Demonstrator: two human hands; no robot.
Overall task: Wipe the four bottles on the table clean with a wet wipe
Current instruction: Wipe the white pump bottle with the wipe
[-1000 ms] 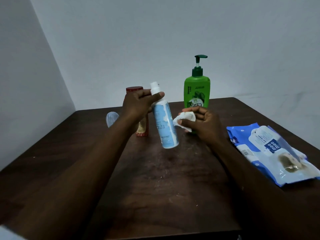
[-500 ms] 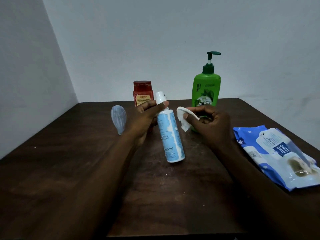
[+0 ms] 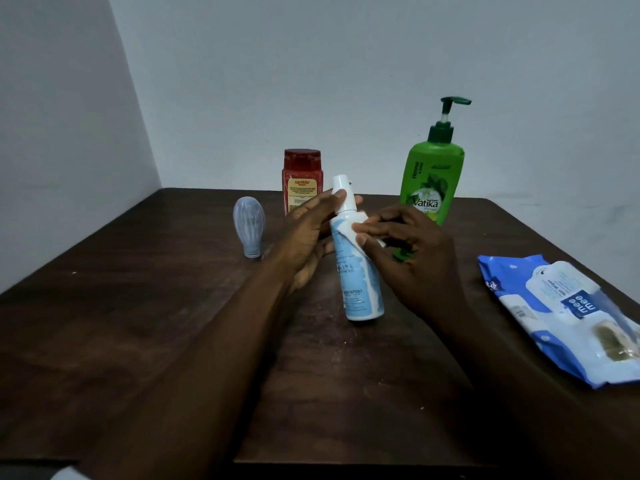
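Over the middle of the desk [image 3: 173,306], the left hand [image 3: 308,233] holds the blue-and-white bottle [image 3: 360,285] tilted, its fingers [image 3: 332,199] curled round the neck just under the cap; whether the base touches the desk I cannot tell. The right hand [image 3: 412,258] pinches the wipe [image 3: 347,228] against the bottle's shoulder. It looks like light, stiff, smooth plastic, probably slick once wet, so the neck grip suits and leaves the body free. The red bottle [image 3: 302,181], green bottle [image 3: 431,188] and grey bottle [image 3: 249,226] stand behind.

Blue-and-white wipes pack [image 3: 561,317] lying flat at the right edge, pale walls [image 3: 311,81] meeting in a corner upper left.
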